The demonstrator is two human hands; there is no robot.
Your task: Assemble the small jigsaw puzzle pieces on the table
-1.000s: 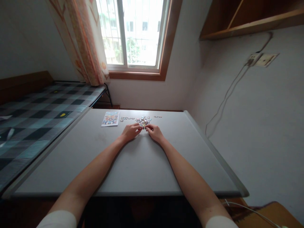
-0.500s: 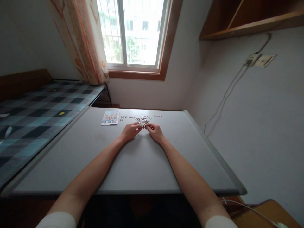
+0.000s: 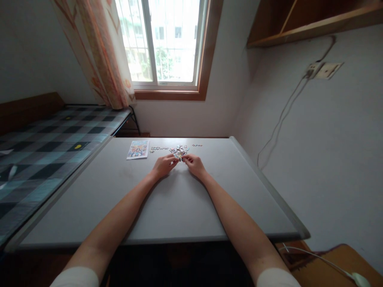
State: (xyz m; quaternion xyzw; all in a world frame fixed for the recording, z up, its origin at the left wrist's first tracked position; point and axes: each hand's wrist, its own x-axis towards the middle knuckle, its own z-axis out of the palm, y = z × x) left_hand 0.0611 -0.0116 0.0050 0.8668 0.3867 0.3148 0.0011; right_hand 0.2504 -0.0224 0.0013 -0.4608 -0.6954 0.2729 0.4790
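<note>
Both my arms reach out over a grey table (image 3: pixel 179 207). My left hand (image 3: pixel 164 165) and my right hand (image 3: pixel 194 164) meet at the near edge of a small pile of colourful puzzle pieces (image 3: pixel 179 150). Each hand's fingers are pinched together at a piece between them; the piece itself is too small to make out clearly. A short row of loose pieces (image 3: pixel 158 149) lies left of the pile, and a few more pieces (image 3: pixel 196 145) lie to its right. A printed reference picture (image 3: pixel 138 149) lies flat further left.
A bed with a checked cover (image 3: pixel 44 151) runs along the table's left side. A window (image 3: pixel 161 44) with a curtain (image 3: pixel 98 52) is behind. The right wall carries a socket (image 3: pixel 324 69) with a hanging cable and a wooden shelf (image 3: pixel 305 24). A white cable (image 3: pixel 323 263) lies near bottom right.
Both hands have stayed pinched at the pile's near edge. The view has shifted slightly, so everything sits a little to the left.
</note>
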